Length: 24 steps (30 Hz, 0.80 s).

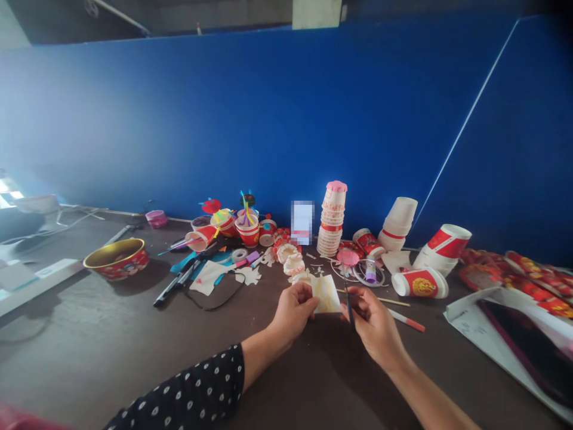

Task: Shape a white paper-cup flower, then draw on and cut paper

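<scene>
Near the front middle of the table, my left hand (293, 310) pinches a small piece of paper (326, 294), whitish with faint yellow marks, by its left side. My right hand (369, 319) is closed around a thin dark tool that looks like a pair of scissors (349, 306), pointing away from me beside the paper's right edge. Fingers partly hide its handles. Just beyond the paper lie ruffled white paper cut-outs (293, 263). A thin wooden stick (389, 300) and a white-and-orange marker (407, 321) lie beyond my right hand.
A tall stack of paper cups (332, 224) stands at the back, with more red-and-white cups (421, 283) to the right. Decorated cups (248, 230), paper scraps (209, 278) and a gold-lined bowl (117, 260) are leftward. A dark phone-like device (523, 346) lies far right.
</scene>
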Available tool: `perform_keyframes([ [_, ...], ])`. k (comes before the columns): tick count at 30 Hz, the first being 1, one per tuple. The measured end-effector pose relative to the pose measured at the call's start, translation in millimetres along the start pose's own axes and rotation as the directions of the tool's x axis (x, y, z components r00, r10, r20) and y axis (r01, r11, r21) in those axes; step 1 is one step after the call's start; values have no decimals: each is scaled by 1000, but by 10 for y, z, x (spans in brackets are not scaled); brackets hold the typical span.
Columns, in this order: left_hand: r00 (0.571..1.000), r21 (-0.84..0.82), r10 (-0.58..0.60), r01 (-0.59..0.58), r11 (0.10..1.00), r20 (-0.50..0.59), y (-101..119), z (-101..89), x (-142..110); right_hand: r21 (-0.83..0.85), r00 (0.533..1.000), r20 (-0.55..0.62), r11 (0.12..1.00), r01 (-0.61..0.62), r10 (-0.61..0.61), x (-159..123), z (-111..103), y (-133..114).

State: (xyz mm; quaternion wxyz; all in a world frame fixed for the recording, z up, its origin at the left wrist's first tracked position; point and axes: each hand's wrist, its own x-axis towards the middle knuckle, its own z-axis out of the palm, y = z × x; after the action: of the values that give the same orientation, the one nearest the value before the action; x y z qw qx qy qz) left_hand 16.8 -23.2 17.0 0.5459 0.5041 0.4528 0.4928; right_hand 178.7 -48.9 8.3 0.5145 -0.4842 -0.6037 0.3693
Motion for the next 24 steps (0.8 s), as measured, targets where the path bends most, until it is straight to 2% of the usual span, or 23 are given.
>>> perform_keyframes([
  [5, 996, -89, 3, 5, 996, 89, 8, 21, -35, 112, 996, -5, 990, -91, 92, -5, 31, -103],
  [9, 987, -222, -47, 81, 972, 155, -8, -3, -37, 275, 980, -21, 944, -183, 196, -9, 32, -156],
  [14, 970, -324, -99, 169, 931, 221, -56, -43, -8, 391, 966, 60, 885, -253, 250, -21, 32, -141],
  [17, 968, -333, -112, 185, 925, 226, -72, -48, 8, 385, 968, 54, 889, -248, 247, -20, 36, -146],
  [21, 969, -305, -92, 162, 938, 230, -76, -42, 8, 315, 972, -30, 925, -211, 231, -12, 48, -165],
  [24, 974, -314, -77, 143, 939, 214, -66, -36, 0, 291, 976, -49, 938, -190, 213, -12, 56, -164],
])
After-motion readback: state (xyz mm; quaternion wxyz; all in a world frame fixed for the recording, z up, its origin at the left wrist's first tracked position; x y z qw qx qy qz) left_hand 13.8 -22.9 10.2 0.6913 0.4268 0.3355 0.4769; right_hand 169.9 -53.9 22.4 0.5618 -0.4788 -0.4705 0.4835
